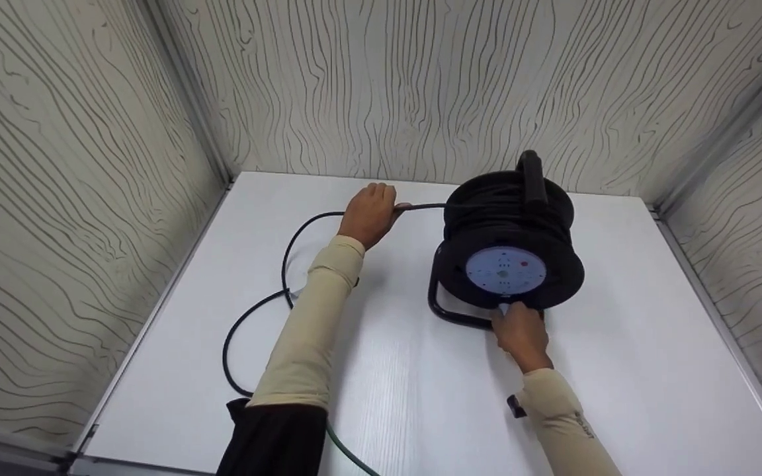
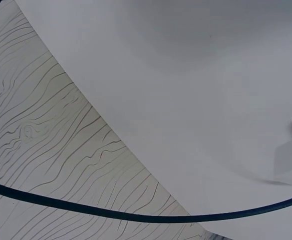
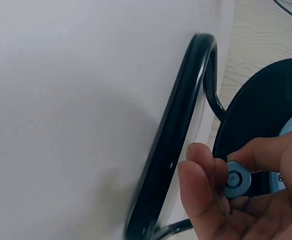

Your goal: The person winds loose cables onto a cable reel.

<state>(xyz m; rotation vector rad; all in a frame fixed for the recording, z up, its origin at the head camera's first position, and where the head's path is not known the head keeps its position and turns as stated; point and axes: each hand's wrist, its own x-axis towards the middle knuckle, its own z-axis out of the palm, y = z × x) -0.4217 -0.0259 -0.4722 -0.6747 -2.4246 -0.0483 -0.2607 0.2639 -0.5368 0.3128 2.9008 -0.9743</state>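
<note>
Two hands at work, well apart, each on a different part of one setup. The cable reel point(image 1: 512, 233) stood upright toward the rear of the white table point(image 1: 407, 396), right of centre, near the patterned back wall point(image 1: 381, 86). Its round pale panel point(image 1: 505, 281) faced the person; a red spot showed on it, but the finer markings were too small to read. A dark carrying handle point(image 1: 535, 182) rose at the top, and a tubular black stand point(image 3: 175, 120) curved beneath the drum.

Left hand point(image 1: 371, 213): closed around the black cable point(image 1: 284, 261), left of the reel. The cable ran nearly straight from the drum to this hand, then dropped in loose curves toward the left forearm. Some turns lay wound on the drum. Left wrist view: fingertips at the left edge, cable bowed across the lower part.

Right hand point(image 1: 523, 336): thumb and fingers clamped on a light grey knob point(image 3: 237, 181) at the lower edge of the reel's front, just below the panel. A green cord point(image 1: 349, 453) emerged beside the left sleeve; whether it joined the cable could not be told.
</note>
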